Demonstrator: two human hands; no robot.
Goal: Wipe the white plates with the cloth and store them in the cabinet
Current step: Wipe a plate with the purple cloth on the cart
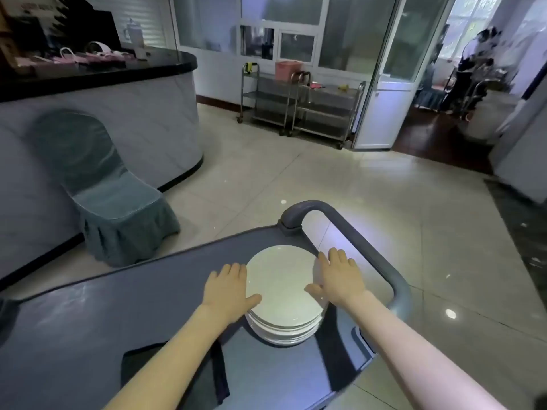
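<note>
White plates (281,287) sit stacked on the cart (88,321), dead between your hands: left hand (229,287) one side, right hand (339,278) the other, fingers (233,269) straight and spread, gripping nothing, thumbs over the top rim; the cloth (133,365) lies back toward you from your left fingers

Grey cart (88,321), curved handle (370,247) at 2 o'clock end. Directly on top: stack of white plates (281,279) close by handle; dark cloth (220,380) lying flat at 7 o'clock from stack.
</note>
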